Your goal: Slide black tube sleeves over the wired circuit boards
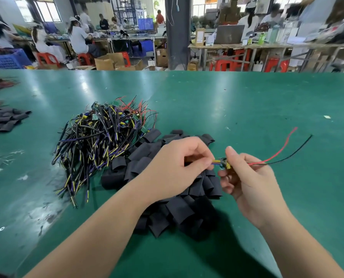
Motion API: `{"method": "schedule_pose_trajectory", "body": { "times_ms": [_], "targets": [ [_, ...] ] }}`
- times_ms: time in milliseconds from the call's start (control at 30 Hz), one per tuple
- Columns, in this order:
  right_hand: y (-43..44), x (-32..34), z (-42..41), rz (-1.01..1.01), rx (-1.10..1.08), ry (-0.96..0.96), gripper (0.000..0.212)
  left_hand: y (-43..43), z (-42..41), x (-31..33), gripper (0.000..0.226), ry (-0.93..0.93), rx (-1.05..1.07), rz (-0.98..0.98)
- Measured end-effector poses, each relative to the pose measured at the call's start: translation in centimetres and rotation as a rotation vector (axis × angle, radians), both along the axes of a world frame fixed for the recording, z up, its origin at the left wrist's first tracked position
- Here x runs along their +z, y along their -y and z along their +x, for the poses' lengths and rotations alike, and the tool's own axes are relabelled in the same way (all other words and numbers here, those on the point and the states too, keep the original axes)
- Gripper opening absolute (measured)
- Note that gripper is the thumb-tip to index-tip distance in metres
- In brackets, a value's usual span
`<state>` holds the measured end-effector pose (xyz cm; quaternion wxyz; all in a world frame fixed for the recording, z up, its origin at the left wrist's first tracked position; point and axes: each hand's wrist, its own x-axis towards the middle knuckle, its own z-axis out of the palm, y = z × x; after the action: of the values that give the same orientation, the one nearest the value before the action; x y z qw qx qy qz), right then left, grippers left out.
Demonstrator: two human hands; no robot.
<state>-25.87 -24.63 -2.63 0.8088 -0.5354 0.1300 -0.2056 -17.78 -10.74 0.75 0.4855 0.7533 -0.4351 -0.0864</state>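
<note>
1. Two stocks lie on the green table (247, 97): wired circuit boards (103, 133) far left, black tube sleeves (179, 209) near centre.
2. Left hand (177, 169), fingers curled, pinches the yellow-blue wires (215, 162).
3. Right hand (247, 177) pinches the held board (225, 164) above the sleeves.
4. Recommended: keep wires bunched straight so a sleeve passes without snagging.
</note>
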Motion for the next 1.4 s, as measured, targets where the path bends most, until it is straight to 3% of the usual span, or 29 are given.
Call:
{"method": "schedule_pose_trajectory", "body": {
  "times_ms": [267,467,567,633,700,767,900,1033,1133,1267,1333,1400],
  "targets": [
    [-1.4,-0.8,0.7,0.119,0.020,-0.158,0.034,-0.6,1.6,-1.6,0.005,0.373,0.102,0.080],
    [-1.5,-1.5,1.4,0.014,0.043,-0.118,0.021,-0.7,2.0,-2.3,0.013,0.496,0.221,0.196],
    [-1.7,-1.9,1.4,-0.059,0.074,-0.085,0.030,-0.9,2.3,-3.1,0.009,0.449,0.277,0.213],
    [-1.6,-2.1,1.1,-0.307,0.033,-0.133,0.035,-1.2,2.3,-3.5,0.007,0.425,0.319,0.123],
    [-1.8,-2.3,0.6,-0.848,-0.074,-0.259,0.033,-1.6,2.4,-3.9,0.011,0.395,0.386,0.014],
    [-2.8,-2.3,-0.2,-1.234,-0.050,-0.295,0.048,-1.9,2.5,-4.3,0.012,0.381,0.443,-0.050],
    [-5.5,-2.6,-0.1,-1.582,0.227,-0.421,0.052,-2.6,2.8,-4.8,0.009,0.451,0.503,-0.028],
    [-5.4,-2.7,0.4,-1.478,0.249,-0.391,0.037,-3.1,2.6,-5.4,0.008,0.486,0.538,0.038],
    [-5.1,-2.7,0.4,-1.363,0.234,-0.328,0.041,-3.3,2.7,-5.7,0.007,0.496,0.541,0.051],
    [-3.0,-1.7,-0.3,-1.216,0.103,-0.150,0.030,-3.8,3.0,-5.6,0.007,0.464,0.535,0.028],
    [-0.9,-1.2,-0.9,-1.032,-0.007,-0.106,0.033,-4.1,3.2,-5.5,0.008,0.423,0.494,0.003],
    [1.3,-0.7,-1.2,-0.619,-0.106,-0.024,0.031,-4.3,3.2,-5.4,0.007,0.387,0.446,-0.016]
  ]
}}
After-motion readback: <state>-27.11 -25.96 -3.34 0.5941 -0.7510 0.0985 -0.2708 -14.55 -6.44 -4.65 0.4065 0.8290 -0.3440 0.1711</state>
